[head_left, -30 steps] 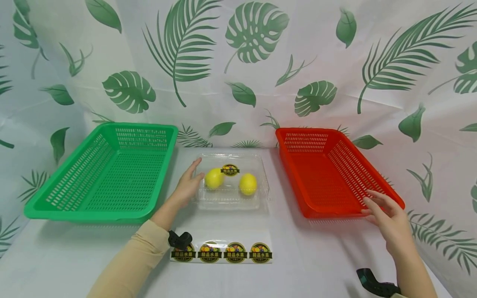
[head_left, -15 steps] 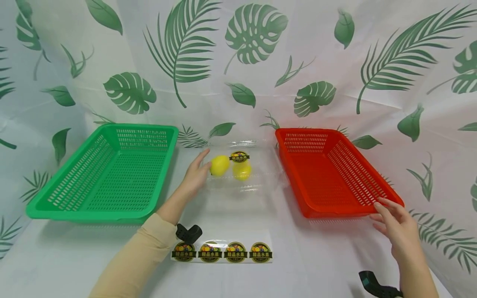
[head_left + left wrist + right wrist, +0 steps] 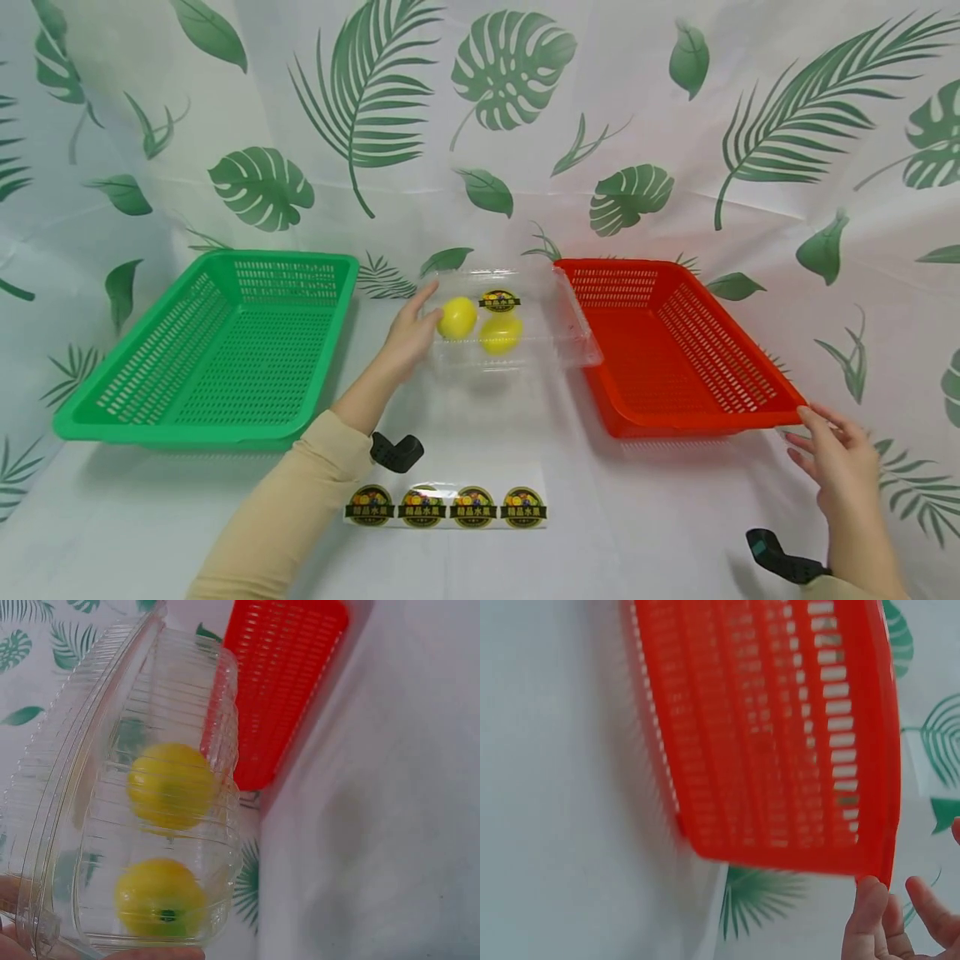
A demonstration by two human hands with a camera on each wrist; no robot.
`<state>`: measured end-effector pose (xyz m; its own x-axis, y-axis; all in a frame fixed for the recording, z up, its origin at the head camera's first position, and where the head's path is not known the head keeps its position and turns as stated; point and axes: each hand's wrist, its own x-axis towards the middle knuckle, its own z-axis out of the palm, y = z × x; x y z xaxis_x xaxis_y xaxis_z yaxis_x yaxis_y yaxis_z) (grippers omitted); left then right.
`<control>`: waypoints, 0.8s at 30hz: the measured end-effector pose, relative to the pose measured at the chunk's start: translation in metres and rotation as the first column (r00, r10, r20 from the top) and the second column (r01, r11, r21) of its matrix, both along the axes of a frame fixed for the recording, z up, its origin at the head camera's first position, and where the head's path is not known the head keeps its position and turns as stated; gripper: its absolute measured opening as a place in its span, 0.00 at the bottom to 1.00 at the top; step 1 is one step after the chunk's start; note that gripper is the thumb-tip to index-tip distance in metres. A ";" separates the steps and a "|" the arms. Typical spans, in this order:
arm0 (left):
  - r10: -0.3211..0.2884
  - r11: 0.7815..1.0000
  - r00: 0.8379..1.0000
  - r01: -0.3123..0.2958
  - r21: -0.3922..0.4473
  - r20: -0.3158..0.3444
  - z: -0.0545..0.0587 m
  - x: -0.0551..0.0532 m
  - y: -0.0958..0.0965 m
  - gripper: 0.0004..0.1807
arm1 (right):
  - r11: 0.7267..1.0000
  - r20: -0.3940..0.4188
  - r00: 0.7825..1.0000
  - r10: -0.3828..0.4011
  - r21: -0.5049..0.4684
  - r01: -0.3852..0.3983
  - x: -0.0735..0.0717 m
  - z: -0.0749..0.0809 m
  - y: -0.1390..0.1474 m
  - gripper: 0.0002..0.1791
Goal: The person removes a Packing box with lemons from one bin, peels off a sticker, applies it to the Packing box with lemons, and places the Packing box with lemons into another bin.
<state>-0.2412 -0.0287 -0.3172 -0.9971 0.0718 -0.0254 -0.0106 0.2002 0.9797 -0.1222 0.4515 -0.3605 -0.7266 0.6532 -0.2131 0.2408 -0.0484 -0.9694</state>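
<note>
In the head view my left hand (image 3: 408,337) grips the left end of a clear plastic clamshell box (image 3: 542,321), raised off the table. Two lemons (image 3: 171,786) show through its ribbed wall in the left wrist view. A round dark label (image 3: 499,301) is stuck on the lid, which is closed. The box's right end overlaps the red basket (image 3: 618,408) in the head view. My right hand (image 3: 843,471) is at that basket's near right corner, fingers loosely spread. Its thumb (image 3: 868,904) lies right at the rim corner in the right wrist view.
A green basket (image 3: 187,433) stands at the left. At the front of the white table (image 3: 615,517) lies a clear sheet with a row of several round fruit labels (image 3: 472,507). A leaf-printed cloth (image 3: 420,217) hangs behind.
My left hand has lifted the box of lemons and carried it back and to the right; the lemons shifted inside. My right hand has slid rightward to the red basket's corner.
</note>
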 end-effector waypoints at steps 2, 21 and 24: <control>0.004 1.000 1.000 -0.004 -0.008 -0.001 0.003 -0.001 0.003 0.27 | 1.000 -0.026 1.000 0.000 -0.007 0.000 -0.002 -0.002 0.009 0.32; -0.045 0.999 0.999 0.045 -0.021 -0.013 0.025 -0.018 0.042 0.27 | 0.891 -0.165 0.894 0.416 -0.122 -0.437 -0.041 -0.046 0.099 0.24; -0.051 0.999 0.998 0.051 -0.016 -0.024 0.026 -0.020 0.048 0.28 | 0.898 -0.160 0.904 0.396 -0.139 -0.418 -0.044 -0.049 0.101 0.25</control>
<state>-0.2615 0.0196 -0.2909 -0.9925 0.1222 -0.0029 0.0236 0.2148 0.9764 -0.1660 0.5528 -0.4093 -0.9488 0.2579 -0.1825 0.1516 -0.1349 -0.9792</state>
